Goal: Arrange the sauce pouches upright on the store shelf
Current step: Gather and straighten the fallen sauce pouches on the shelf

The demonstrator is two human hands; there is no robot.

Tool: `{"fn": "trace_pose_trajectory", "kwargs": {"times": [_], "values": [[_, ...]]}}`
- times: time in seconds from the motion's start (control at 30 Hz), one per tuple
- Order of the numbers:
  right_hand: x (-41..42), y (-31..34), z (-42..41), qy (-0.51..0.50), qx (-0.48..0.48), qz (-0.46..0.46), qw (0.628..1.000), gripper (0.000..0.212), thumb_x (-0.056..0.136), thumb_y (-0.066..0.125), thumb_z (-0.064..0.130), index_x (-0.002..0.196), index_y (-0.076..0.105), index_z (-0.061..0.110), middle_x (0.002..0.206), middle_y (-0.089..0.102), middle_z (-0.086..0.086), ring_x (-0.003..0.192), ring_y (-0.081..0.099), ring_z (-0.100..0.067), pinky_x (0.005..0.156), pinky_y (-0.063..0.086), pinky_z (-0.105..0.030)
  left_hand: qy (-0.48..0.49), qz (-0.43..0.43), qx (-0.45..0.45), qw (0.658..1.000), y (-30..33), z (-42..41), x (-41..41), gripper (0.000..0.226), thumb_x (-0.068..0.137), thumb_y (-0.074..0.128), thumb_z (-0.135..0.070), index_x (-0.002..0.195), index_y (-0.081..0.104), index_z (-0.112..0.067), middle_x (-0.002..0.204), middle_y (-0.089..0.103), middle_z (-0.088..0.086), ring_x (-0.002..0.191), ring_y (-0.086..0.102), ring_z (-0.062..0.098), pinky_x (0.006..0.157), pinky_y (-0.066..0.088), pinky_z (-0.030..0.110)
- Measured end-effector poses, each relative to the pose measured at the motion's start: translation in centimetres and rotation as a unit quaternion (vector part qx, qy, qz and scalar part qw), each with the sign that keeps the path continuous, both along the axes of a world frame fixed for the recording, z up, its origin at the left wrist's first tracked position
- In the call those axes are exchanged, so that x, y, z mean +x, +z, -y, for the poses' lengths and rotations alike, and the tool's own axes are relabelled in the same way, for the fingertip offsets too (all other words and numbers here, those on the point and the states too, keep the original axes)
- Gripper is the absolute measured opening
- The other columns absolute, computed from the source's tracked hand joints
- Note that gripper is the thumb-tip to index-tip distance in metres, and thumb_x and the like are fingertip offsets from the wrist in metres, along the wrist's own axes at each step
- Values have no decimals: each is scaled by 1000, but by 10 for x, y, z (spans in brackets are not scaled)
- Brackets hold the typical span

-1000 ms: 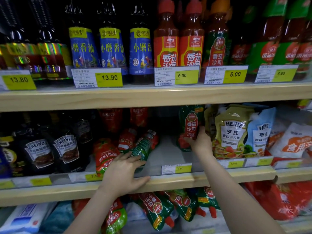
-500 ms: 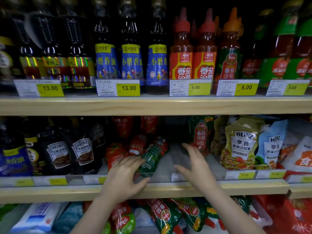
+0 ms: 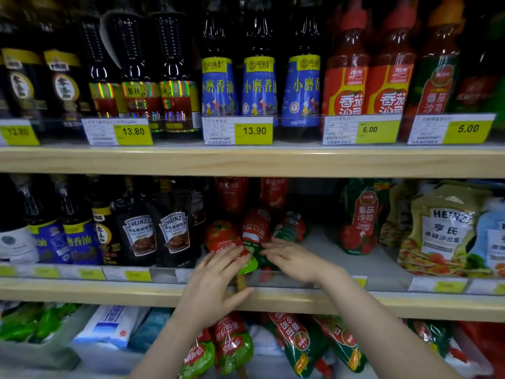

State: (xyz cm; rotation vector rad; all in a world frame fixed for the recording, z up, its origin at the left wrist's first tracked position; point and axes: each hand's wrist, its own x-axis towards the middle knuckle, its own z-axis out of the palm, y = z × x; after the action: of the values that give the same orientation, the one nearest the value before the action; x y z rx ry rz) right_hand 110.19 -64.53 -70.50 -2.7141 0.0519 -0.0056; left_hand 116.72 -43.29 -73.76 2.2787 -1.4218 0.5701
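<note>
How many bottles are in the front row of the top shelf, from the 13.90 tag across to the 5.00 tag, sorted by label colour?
Blue-label bottles: 3
Red-label bottles: 2
Green-label bottle: 1
Total: 6

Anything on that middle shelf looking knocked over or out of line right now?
Yes. Several red-and-green ketchup pouches lie toppled in a loose heap under both hands, left hand and right hand, while one ketchup pouch further right stands upright.
</note>
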Motion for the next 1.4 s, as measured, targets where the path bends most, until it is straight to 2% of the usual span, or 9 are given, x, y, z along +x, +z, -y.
{"fn": "trace_pose_trajectory", "kwargs": {"times": [0.17, 0.3, 0.43, 0.7, 0.87, 1.0, 1.17, 1.3, 1.4], "values": [[-19, 0, 36, -40, 52, -12, 998, 40, 93, 49, 33, 133, 47, 27, 152, 26, 7, 143, 11, -11, 113, 9, -27, -6, 9, -11, 1000, 0, 5, 0, 60, 85, 42, -63, 133, 50, -27, 139, 48, -6, 133, 36, 12, 109, 24, 37], [-20, -2, 37, -116, 55, 13, 992, 67, 72, 68, 52, 133, 43, 39, 156, 9, 7, 144, 5, -18, 115, 12, -39, -15, 8, -17, 1000, 10, 22, -1, 58, 86, 40, -61, 127, 57, -24, 133, 55, -4, 127, 46, 16, 110, 26, 39], [-11, -1, 31, -161, 62, -24, 985, 72, 63, 76, 27, 128, 47, 39, 157, 4, 4, 142, 16, -23, 108, 29, -31, -3, 27, -5, 1000, 2, 30, -2, 51, 83, 46, -58, 118, 63, -25, 121, 63, -8, 119, 54, 15, 107, 31, 40], [-31, 13, 22, -188, 116, 108, 969, 53, 64, 69, 19, 115, 60, 29, 146, 37, -1, 129, 41, -17, 95, 34, -19, 6, 15, -3, 1000, 8, 29, -8, 54, 81, 48, -59, 119, 63, -25, 122, 62, -8, 120, 52, 15, 108, 29, 39], [-64, 36, 15, -184, 182, 171, 951, 42, 62, 68, 23, 102, 63, 31, 104, 68, 6, 83, 63, -3, 70, 52, -17, -34, 25, -8, 999, 26, 55, -36, 64, 83, 47, -54, 137, 44, -21, 142, 46, -2, 132, 39, 15, 112, 25, 42], [-90, 46, 11, -173, 212, 169, 947, 40, 59, 70, 23, 97, 58, 27, 95, 66, 8, 88, 62, -5, 76, 53, -24, -73, -99, -3, 992, 36, 96, -47, 75, 85, 59, -29, 147, 20, -18, 154, 24, 1, 142, 19, 14, 117, 15, 28], [-116, 56, 24, -117, 336, 175, 918, 49, 63, 82, 29, 104, 56, 31, 113, 60, 10, 111, 55, 0, 90, 52, -28, -117, -215, -78, 966, 35, 110, -42, 54, 80, 69, -15, 132, 51, -16, 131, 57, 2, 121, 51, 14, 103, 39, 28], [-125, 61, 30, -63, 360, 207, 908, 54, 58, 78, 42, 109, 61, 39, 116, 63, 14, 113, 56, -3, 91, 50, -25, -133, -266, -92, 951, 47, 114, -40, 46, 78, 71, -33, 122, 60, -24, 114, 66, -8, 103, 59, -1, 87, 43, 10], [-117, 66, 30, -59, 347, 259, 899, 31, 68, 78, 28, 98, 70, 33, 94, 72, 10, 89, 66, -3, 74, 52, -17, -139, -317, -102, 933, 59, 117, -42, 29, 73, 63, -53, 100, 66, -43, 93, 70, -20, 87, 62, -9, 72, 45, 7]]}}
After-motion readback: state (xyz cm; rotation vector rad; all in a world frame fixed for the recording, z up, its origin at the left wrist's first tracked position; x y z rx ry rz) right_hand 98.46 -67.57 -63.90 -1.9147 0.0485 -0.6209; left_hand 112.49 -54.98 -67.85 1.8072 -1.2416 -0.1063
